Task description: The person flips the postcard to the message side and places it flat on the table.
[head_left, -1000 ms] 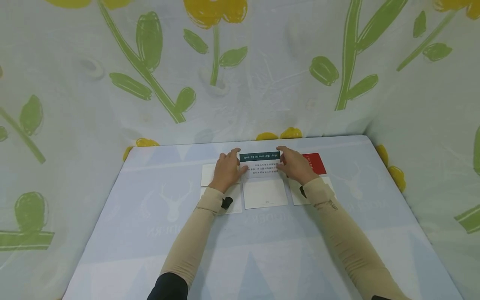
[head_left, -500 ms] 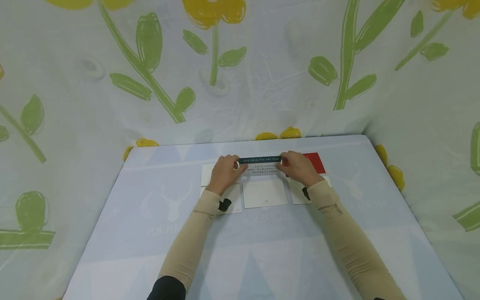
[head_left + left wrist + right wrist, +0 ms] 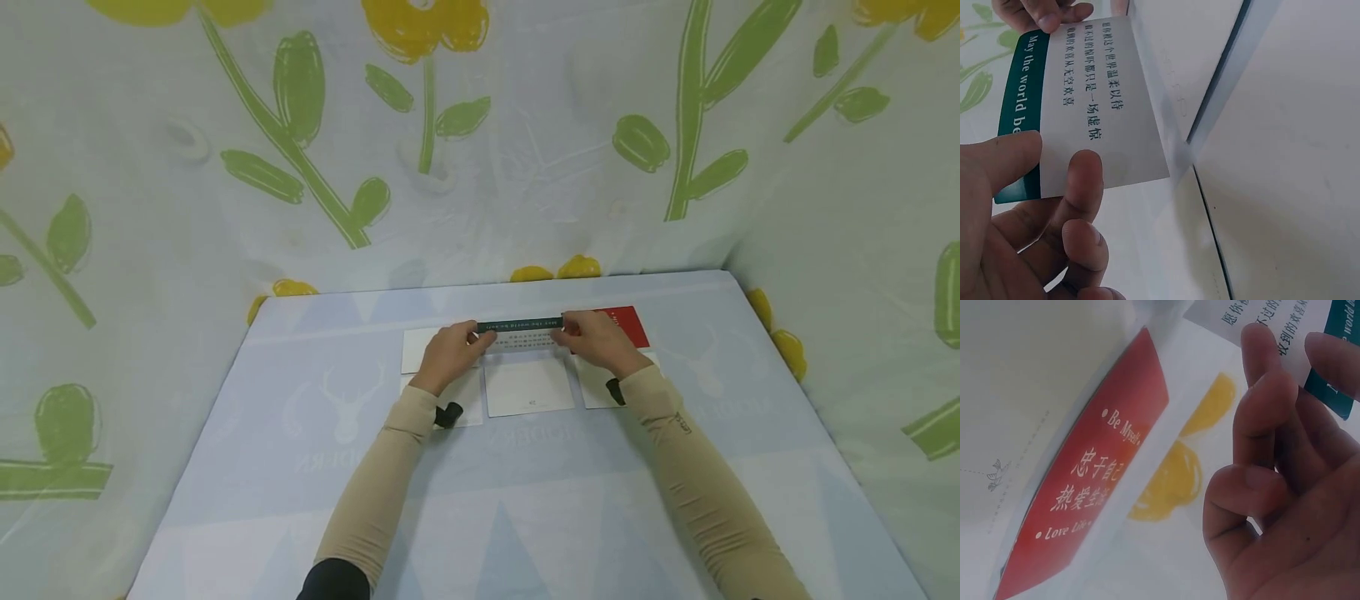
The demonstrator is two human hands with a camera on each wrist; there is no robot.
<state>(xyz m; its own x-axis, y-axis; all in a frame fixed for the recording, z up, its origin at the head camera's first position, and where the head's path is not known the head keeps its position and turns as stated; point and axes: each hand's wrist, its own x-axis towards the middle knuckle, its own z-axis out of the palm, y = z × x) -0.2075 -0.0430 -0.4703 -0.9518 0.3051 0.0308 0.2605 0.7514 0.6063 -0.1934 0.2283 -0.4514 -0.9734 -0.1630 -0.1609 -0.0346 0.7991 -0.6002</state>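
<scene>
A postcard (image 3: 519,340), white with a dark green band and printed text, is stretched between both hands, close over the far row of cards. My left hand (image 3: 450,354) pinches its left end. In the left wrist view, the thumb and fingers lie on the card (image 3: 1085,87) near its short edge. My right hand (image 3: 603,340) pinches the opposite end; in the right wrist view its fingertips (image 3: 1259,347) overlap the card's face. Beneath the right hand lies a red card (image 3: 632,325) with white lettering, partly hidden by that hand.
Several white cards lie on the pale blue tablecloth (image 3: 270,467): one at front centre (image 3: 528,387), one at front left (image 3: 468,398), one at front right (image 3: 597,385), one at back left (image 3: 417,348). A flower-printed curtain (image 3: 540,183) stands behind the table's far edge.
Both hands have lowered slightly toward me with the postcard. The card has tilted, so its face looks narrower in the head view. The cards on the table have not moved.
</scene>
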